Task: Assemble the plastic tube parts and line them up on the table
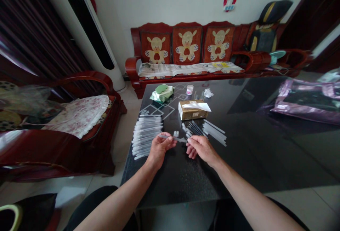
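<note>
Above the dark table, my left hand is closed in a pinch on a slim translucent plastic tube. My right hand pinches the right end of the same piece, its other fingers curled below. Whether it is one part or two joined is too small to tell. By my left hand lies a long stack of frosted white tubes. Just beyond my right hand are thin dark rods, small white caps and a fan of clear tubes. Two more short white caps lie between the hands.
A brown cardboard box with white paper on it stands behind the parts. Farther back are a green wipes pack, a small white jar and crumpled tissue. A purple plastic bag lies at the right of the glossy table.
</note>
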{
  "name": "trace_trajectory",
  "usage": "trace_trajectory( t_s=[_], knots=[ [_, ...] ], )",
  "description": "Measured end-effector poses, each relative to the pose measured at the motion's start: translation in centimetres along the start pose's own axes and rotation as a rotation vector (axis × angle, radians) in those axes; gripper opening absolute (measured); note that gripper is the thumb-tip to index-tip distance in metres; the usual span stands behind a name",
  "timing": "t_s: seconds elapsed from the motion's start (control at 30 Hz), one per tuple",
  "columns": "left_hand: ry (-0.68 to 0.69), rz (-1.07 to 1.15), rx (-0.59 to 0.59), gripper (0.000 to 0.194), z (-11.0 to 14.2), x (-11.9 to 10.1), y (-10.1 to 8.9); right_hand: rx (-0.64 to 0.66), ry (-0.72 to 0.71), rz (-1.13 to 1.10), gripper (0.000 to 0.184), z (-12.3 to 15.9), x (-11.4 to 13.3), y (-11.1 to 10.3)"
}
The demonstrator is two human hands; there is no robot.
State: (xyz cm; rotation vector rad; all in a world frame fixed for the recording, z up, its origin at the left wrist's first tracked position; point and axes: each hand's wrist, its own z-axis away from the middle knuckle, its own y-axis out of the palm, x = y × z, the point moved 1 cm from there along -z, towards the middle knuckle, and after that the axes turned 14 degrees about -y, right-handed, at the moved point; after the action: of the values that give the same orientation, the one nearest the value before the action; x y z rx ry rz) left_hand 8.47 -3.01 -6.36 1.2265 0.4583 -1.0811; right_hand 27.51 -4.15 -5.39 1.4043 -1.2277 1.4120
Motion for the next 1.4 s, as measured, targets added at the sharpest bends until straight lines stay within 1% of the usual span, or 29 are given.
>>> trace_trajectory(
  t_s=[0.23, 0.33, 0.47, 0.6, 0.7, 0.87, 1.1, 1.2, 1.3, 1.4],
  knots=[
    [-0.002, 0.002, -0.006, 0.029, 0.15, -0.04, 0.09, 0.035, -0.042, -0.021, 0.032, 0.04, -0.14, -0.11],
    [-0.003, 0.003, 0.0, 0.028, 0.11, -0.04, 0.08, 0.038, -0.017, -0.026, 0.036, 0.09, -0.01, 0.07],
    [-0.013, 0.008, 0.001, 0.028, 0.06, -0.11, 0.02, -0.024, 0.032, -0.039, 0.04, 0.02, 0.45, -0.1],
    [-0.017, 0.014, 0.0, 0.029, 0.0, -0.06, -0.02, -0.014, -0.007, -0.031, 0.032, 0.04, 0.62, -0.49],
    [-0.013, 0.01, 0.008, 0.027, -0.02, 0.01, -0.02, -0.007, -0.02, -0.017, 0.029, 0.09, 0.46, -0.44],
    [-0.011, 0.015, 0.001, 0.028, 0.05, -0.06, -0.07, -0.018, 0.035, -0.017, 0.04, -0.03, 0.22, -0.18],
    [-0.01, 0.004, 0.001, 0.026, 0.11, -0.06, -0.01, 0.006, -0.022, -0.013, 0.031, 0.0, 0.24, -0.39],
    [-0.01, 0.0, 0.007, 0.026, 0.08, -0.04, 0.06, 0.013, -0.007, -0.016, 0.036, 0.04, 0.14, -0.15],
    [-0.016, 0.009, -0.003, 0.028, 0.05, -0.08, 0.09, -0.006, 0.037, -0.032, 0.04, -0.03, 0.12, 0.02],
    [-0.022, 0.018, -0.014, 0.031, 0.09, -0.13, 0.1, -0.02, 0.047, -0.031, 0.04, -0.07, 0.28, -0.06]
  ],
)
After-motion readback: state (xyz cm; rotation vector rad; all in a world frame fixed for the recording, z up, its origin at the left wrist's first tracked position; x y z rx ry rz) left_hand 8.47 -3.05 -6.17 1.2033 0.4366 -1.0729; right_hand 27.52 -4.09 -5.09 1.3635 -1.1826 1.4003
